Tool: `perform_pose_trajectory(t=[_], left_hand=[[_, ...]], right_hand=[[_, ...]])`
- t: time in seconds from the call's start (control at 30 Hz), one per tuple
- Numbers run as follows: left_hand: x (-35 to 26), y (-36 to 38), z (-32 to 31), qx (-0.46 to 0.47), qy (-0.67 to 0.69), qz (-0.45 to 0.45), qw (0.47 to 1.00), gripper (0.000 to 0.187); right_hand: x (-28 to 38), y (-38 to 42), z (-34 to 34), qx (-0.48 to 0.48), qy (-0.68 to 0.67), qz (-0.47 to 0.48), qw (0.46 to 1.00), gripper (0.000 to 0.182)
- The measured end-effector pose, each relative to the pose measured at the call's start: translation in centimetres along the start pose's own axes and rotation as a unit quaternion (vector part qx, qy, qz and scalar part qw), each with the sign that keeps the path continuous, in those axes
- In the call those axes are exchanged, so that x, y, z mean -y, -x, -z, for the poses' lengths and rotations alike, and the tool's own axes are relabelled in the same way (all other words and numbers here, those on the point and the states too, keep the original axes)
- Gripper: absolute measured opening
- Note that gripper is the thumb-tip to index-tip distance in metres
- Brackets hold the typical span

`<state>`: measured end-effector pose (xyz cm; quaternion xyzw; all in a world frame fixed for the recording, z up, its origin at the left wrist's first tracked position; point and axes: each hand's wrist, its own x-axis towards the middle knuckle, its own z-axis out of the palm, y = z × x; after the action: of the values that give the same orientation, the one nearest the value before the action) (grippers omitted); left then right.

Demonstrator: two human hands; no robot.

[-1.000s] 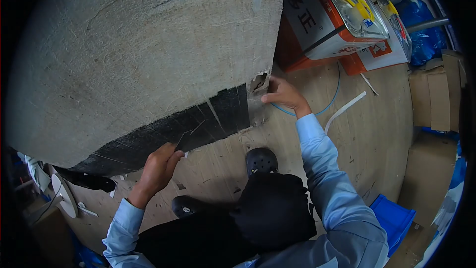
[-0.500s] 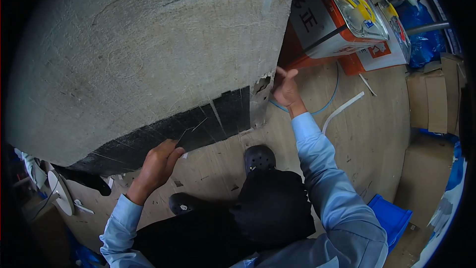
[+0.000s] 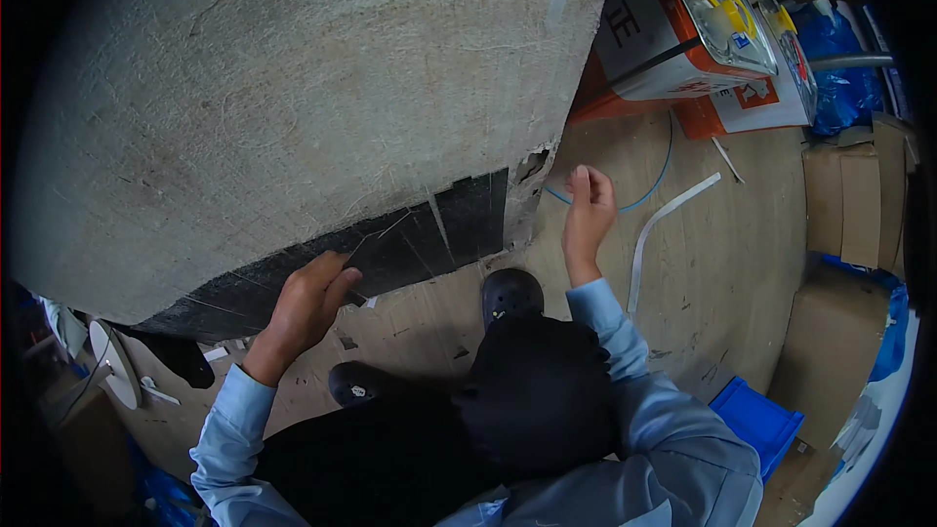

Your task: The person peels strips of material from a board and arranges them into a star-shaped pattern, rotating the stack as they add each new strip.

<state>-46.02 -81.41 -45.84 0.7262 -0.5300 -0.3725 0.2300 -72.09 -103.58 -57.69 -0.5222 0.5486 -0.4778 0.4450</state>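
Observation:
A large grey, fibrous-surfaced panel [image 3: 342,88] fills the upper left, with a black strip [image 3: 478,215] along its near edge. My left hand [image 3: 310,303] is closed at this edge around a thin dark flat blade [image 3: 369,252]; its bright outline shows against the strip, while the rest blends in. Just right of the panel's torn corner [image 3: 532,166], my right hand [image 3: 590,210] is raised with fingers curled and thumb up. It is apart from the panel. Whether anything small sits between its fingertips I cannot make out.
Orange-and-white metal cans [image 3: 664,68] stand at upper right. A blue cord [image 3: 667,161] and a white strip [image 3: 649,229] lie on the wooden floor. Cardboard [image 3: 844,200] and a blue bin [image 3: 756,425] line the right side. A white disc [image 3: 115,364] is at left.
My right hand has moved away from the panel's corner, to the right and slightly down, and its fingers have curled in. My left hand stays nearly in place with the blade.

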Motion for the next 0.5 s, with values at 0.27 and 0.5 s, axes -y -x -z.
perform_pose_trajectory(t=[0.27,0.5], left_hand=[[1.0,-0.9,-0.5,-0.014,0.04,0.021,0.999,0.019],[0.8,-0.6,-0.6,-0.032,0.046,-0.054,0.997,0.021]], right_hand=[[3.9,6.5,-3.0,0.23,0.0,-0.004,0.973,0.03],[6.8,5.7,-4.7,0.177,0.188,0.328,0.909,0.046]])
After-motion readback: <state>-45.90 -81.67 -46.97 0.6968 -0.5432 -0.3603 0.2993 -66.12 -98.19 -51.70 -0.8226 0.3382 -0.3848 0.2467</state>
